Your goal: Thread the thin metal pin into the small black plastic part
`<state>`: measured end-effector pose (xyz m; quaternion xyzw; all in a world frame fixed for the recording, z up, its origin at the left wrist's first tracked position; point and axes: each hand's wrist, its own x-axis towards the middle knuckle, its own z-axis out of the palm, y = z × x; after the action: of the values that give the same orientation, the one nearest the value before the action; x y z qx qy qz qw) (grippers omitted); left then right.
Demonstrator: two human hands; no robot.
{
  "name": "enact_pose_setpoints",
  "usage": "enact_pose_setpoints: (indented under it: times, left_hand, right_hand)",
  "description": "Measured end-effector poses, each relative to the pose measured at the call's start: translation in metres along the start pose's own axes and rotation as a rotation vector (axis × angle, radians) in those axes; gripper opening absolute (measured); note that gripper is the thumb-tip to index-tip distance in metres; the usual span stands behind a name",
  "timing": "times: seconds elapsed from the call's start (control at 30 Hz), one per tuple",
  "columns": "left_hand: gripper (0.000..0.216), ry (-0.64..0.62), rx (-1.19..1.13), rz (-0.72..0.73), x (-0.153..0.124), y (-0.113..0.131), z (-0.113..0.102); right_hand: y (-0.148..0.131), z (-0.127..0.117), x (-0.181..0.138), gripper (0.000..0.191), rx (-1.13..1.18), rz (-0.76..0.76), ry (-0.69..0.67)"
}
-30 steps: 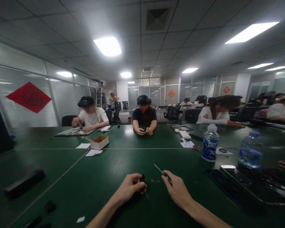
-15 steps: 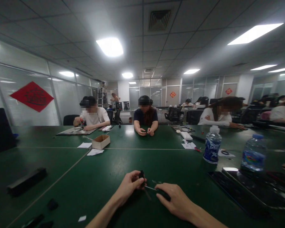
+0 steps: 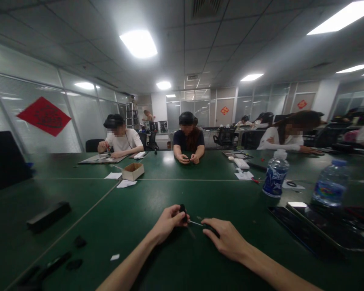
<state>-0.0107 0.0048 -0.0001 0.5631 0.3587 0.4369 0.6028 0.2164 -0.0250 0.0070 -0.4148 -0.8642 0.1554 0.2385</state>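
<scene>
Between the thumb and fingers of my left hand [image 3: 167,221] is a small black part [image 3: 183,211], held upright above the green table [image 3: 157,194]. My right hand [image 3: 227,238] is closed around the dark handle of a screwdriver [image 3: 211,230]. Its thin metal shaft points left and its tip reaches the black part, partly behind my left fingers. Whether the tip sits in a screw is too small to tell. Several small black pieces [image 3: 74,264] and a white scrap [image 3: 115,257] lie to the left of my left forearm.
A long black block [image 3: 48,217] lies on the left. An open cardboard box [image 3: 133,171] stands farther back. On the right are a blue-labelled bottle [image 3: 275,176], a clear water bottle [image 3: 331,186] and a dark phone-like slab [image 3: 297,228]. Several people sit around the table, one person [image 3: 188,141] directly opposite.
The camera view has tilted down a little, so the scene sits higher and the table things lie slightly farther right. Both hands keep their grip on the black part and the screwdriver.
</scene>
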Motion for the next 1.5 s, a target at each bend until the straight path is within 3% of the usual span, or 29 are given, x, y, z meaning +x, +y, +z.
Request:
enact_pose_setpoints:
  times: [0.53, 1.03, 1.5]
  left_hand:
    - [0.034, -0.043, 0.024, -0.042, 0.001, 0.0, 0.0]
    - [0.029, -0.089, 0.292, -0.002, -0.002, 0.015, 0.008]
    - [0.034, -0.052, 0.295, -0.005, -0.005, 0.019, 0.009]
  right_hand:
    - [0.007, 0.002, -0.001, 0.034, 0.014, -0.067, 0.03]
    - [0.013, 0.004, -0.001, 0.029, -0.067, -0.172, 0.037]
    - [0.003, -0.003, 0.0, 0.029, -0.044, -0.132, 0.032]
